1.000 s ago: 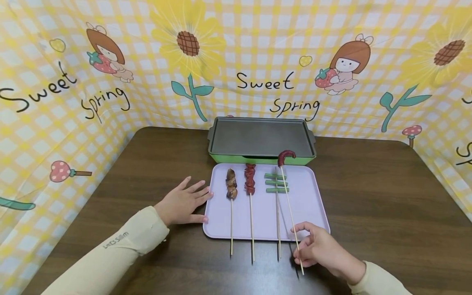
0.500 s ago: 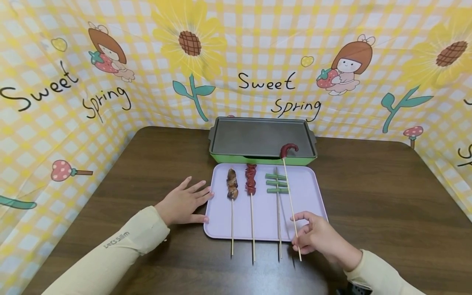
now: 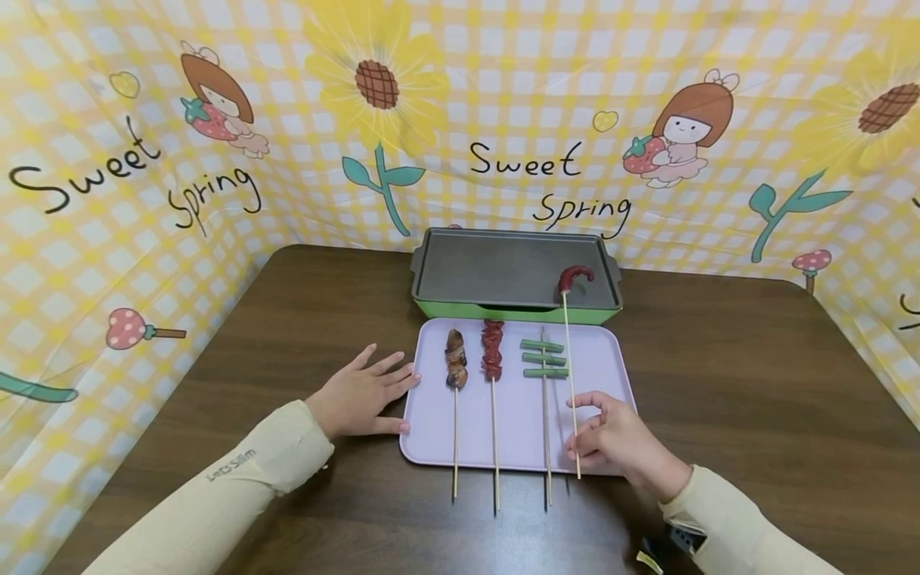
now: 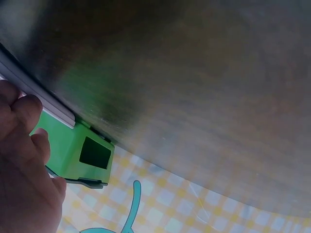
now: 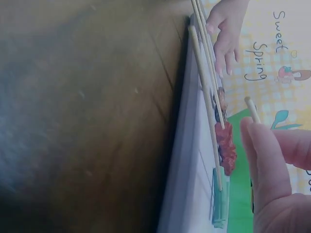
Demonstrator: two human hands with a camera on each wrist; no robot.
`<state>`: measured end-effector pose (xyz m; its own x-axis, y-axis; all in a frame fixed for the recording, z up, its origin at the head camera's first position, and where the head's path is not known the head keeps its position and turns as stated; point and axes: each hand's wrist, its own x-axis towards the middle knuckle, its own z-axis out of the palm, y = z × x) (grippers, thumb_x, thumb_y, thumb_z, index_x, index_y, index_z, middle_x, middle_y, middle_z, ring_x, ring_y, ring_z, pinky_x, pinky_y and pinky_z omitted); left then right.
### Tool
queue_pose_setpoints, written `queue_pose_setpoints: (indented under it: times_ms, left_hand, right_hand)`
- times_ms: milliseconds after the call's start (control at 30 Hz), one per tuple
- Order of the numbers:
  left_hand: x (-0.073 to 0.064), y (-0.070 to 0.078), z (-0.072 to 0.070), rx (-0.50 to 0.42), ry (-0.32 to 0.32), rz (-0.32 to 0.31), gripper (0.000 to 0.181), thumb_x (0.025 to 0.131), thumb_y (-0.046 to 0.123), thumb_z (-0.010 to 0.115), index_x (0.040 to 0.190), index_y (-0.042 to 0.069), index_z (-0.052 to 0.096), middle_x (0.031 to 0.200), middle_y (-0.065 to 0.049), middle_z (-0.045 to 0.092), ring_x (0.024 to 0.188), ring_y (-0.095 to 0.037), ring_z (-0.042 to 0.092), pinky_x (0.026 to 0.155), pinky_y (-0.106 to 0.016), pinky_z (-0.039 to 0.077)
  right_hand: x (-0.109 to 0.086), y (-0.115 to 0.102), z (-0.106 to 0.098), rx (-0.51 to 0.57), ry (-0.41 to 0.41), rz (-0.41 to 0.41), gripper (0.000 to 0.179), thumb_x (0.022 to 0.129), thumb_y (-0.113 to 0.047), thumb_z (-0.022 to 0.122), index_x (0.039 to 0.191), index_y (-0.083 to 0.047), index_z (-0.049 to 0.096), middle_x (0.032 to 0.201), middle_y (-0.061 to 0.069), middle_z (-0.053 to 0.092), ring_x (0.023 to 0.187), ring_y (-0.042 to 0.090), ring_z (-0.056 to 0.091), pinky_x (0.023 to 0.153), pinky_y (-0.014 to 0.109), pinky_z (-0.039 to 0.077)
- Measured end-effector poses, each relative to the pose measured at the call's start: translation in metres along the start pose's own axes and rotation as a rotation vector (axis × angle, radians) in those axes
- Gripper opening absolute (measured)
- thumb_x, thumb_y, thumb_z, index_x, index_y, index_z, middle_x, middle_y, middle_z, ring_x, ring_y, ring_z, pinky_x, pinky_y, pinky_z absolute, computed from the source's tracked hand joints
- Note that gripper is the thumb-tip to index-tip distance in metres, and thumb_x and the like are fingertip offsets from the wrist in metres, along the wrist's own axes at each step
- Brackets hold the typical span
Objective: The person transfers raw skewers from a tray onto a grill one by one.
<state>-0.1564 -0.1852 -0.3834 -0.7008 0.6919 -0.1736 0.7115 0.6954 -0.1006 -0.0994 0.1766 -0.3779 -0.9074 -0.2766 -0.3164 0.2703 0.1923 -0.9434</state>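
My right hand [image 3: 618, 439] pinches the lower stick of a skewer with a dark red, curled piece of food, like a sausage or tentacle [image 3: 573, 279], at its tip. That tip overlaps the right front of the dark griddle plate [image 3: 496, 267] in the head view. In the right wrist view the stick's butt end [image 5: 251, 108] pokes out past thumb and finger. My left hand [image 3: 362, 393] lies with spread fingers, its fingertips at the left rim of the lilac tray [image 3: 521, 431]. On the tray are a brown mushroom-like skewer [image 3: 456, 359], a red meat skewer [image 3: 492, 351] and a green-stalk skewer [image 3: 544, 359].
The griddle sits on a green base [image 3: 449, 309] directly behind the tray. Stick ends overhang the tray's front edge. A patterned yellow check cloth [image 3: 532, 120] stands behind and beside the brown table [image 3: 733, 383]. A black strapped device [image 3: 686, 539] hangs by my right cuff.
My right hand has moved forward with the held skewer, bringing its red tip from the tray's back edge to over the griddle plate. My left hand has stayed at the tray.
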Motion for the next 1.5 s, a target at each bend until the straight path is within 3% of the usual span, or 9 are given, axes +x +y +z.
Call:
queue_pose_setpoints:
  times_ms: [267, 1500]
  left_hand:
    - [0.001, 0.002, 0.002, -0.007, -0.013, -0.001, 0.074, 0.089, 0.059, 0.052, 0.143, 0.009, 0.046, 0.147, -0.009, 0.043, 0.14, -0.03, 0.03, 0.111, -0.058, 0.014]
    - [0.003, -0.001, -0.003, -0.014, -0.022, -0.003, 0.075, 0.089, 0.06, 0.051, 0.143, 0.008, 0.046, 0.146, -0.01, 0.043, 0.14, -0.03, 0.031, 0.111, -0.059, 0.013]
  right_hand:
    - [0.008, -0.006, 0.002, -0.031, 0.027, -0.02, 0.052, 0.076, 0.015, 0.056, 0.125, 0.015, 0.039, 0.07, 0.012, 0.066, 0.061, 0.015, 0.063, 0.057, 0.029, 0.055]
    - [0.043, -0.031, -0.015, 0.179, 0.074, -0.009, 0.052, 0.082, 0.017, 0.047, 0.132, 0.016, 0.029, 0.066, 0.006, 0.065, 0.058, 0.01, 0.065, 0.053, 0.022, 0.053]
